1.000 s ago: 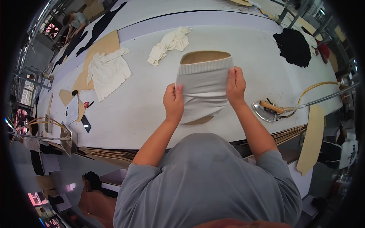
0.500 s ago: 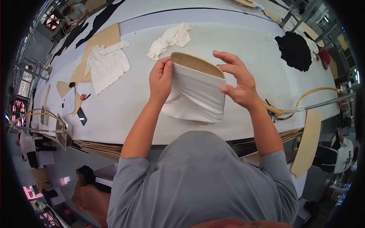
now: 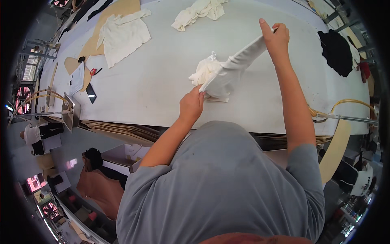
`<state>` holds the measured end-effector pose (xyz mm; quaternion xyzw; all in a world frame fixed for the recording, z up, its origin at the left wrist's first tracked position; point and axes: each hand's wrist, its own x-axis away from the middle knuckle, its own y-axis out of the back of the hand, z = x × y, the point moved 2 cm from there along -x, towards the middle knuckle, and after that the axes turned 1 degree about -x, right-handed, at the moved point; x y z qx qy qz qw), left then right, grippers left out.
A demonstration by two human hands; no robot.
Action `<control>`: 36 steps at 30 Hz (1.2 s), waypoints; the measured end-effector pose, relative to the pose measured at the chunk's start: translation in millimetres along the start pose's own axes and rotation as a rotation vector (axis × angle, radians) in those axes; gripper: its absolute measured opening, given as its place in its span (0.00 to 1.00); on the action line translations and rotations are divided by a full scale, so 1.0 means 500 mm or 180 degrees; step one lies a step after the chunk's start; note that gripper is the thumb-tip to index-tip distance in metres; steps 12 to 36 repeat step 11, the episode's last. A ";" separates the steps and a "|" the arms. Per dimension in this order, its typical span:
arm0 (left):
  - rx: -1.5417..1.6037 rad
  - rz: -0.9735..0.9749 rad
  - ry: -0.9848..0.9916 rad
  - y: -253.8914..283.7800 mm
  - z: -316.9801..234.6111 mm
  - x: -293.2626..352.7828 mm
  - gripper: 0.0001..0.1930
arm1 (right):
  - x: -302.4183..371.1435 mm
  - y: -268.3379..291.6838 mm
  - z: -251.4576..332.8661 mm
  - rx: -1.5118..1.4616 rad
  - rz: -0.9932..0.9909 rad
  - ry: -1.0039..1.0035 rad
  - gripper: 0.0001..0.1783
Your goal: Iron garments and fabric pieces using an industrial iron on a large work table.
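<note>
A white knitted garment (image 3: 233,75) is stretched slantwise above the table in front of me. My left hand (image 3: 191,105) is closed on its near left corner, fingers pinching the edge. Higher and farther right, my right hand (image 3: 277,40) grips the other end, with the thumb pointing up. Between the hands the cloth is drawn into a taut band, while its left part lies bunched in loose folds. A pale flat edge (image 3: 218,99) shows under the cloth near my left hand; I cannot make out what it belongs to.
Farther off lie a white knit top (image 3: 124,34) and a crumpled white cloth (image 3: 199,14). At left are a phone (image 3: 91,93), papers (image 3: 76,79) and a red tape measure (image 3: 94,72). Black cloth (image 3: 336,53) is piled at right. Yellow hoses (image 3: 349,101) and a metal arm cross the right edge.
My right hand has closed on the garment and swung up and right. The ribbed opening, which stood wide with tan board inside, is pulled out long. My view has shifted too.
</note>
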<state>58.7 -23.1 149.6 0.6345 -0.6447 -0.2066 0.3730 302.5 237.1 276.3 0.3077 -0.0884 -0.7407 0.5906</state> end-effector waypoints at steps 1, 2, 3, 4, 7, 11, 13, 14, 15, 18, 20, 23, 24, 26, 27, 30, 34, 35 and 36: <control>-0.0263 0.0296 0.0260 0.010 0.016 -0.016 0.26 | -0.004 0.000 0.001 0.0023 0.0000 -0.0094 0.37; -0.0504 0.0663 0.0568 0.017 0.027 -0.026 0.27 | -0.008 -0.002 0.004 0.0053 -0.0023 -0.0234 0.38; -0.0523 0.0556 0.0534 0.023 0.027 -0.034 0.27 | -0.013 -0.007 0.010 0.0020 0.0007 -0.0158 0.38; -0.0218 0.0031 0.0147 0.028 0.017 -0.043 0.27 | -0.019 -0.012 0.014 0.0026 0.0038 -0.0128 0.38; 0.0682 -0.1478 -0.1020 0.033 -0.018 -0.045 0.27 | -0.017 -0.018 0.014 0.0077 0.0125 -0.0097 0.38; 0.0926 -0.0461 -0.0339 0.023 -0.056 -0.113 0.28 | -0.023 -0.032 0.008 0.0340 0.0100 -0.0265 0.36; 0.0926 -0.0461 -0.0339 0.023 -0.056 -0.113 0.28 | -0.023 -0.032 0.008 0.0340 0.0100 -0.0265 0.36; 0.0926 -0.0461 -0.0339 0.023 -0.056 -0.113 0.28 | -0.023 -0.032 0.008 0.0340 0.0100 -0.0265 0.36; 0.0926 -0.0461 -0.0339 0.023 -0.056 -0.113 0.28 | -0.023 -0.032 0.008 0.0340 0.0100 -0.0265 0.36; 0.0926 -0.0461 -0.0339 0.023 -0.056 -0.113 0.28 | -0.023 -0.032 0.008 0.0340 0.0100 -0.0265 0.36; 0.0926 -0.0461 -0.0339 0.023 -0.056 -0.113 0.28 | -0.023 -0.032 0.008 0.0340 0.0100 -0.0265 0.36; 0.0926 -0.0461 -0.0339 0.023 -0.056 -0.113 0.28 | -0.023 -0.032 0.008 0.0340 0.0100 -0.0265 0.36; 0.0926 -0.0461 -0.0339 0.023 -0.056 -0.113 0.28 | -0.023 -0.032 0.008 0.0340 0.0100 -0.0265 0.36; 0.0926 -0.0461 -0.0339 0.023 -0.056 -0.113 0.28 | -0.023 -0.032 0.008 0.0340 0.0100 -0.0265 0.36; 0.0926 -0.0461 -0.0339 0.023 -0.056 -0.113 0.28 | -0.023 -0.032 0.008 0.0340 0.0100 -0.0265 0.36; 0.0926 -0.0461 -0.0339 0.023 -0.056 -0.113 0.28 | -0.023 -0.032 0.008 0.0340 0.0100 -0.0265 0.36; 0.0926 -0.0461 -0.0339 0.023 -0.056 -0.113 0.28 | -0.023 -0.032 0.008 0.0340 0.0100 -0.0265 0.36; 0.0926 -0.0461 -0.0339 0.023 -0.056 -0.113 0.28 | -0.023 -0.032 0.008 0.0340 0.0100 -0.0265 0.36; 0.0926 -0.0461 -0.0339 0.023 -0.056 -0.113 0.28 | -0.023 -0.032 0.008 0.0340 0.0100 -0.0265 0.36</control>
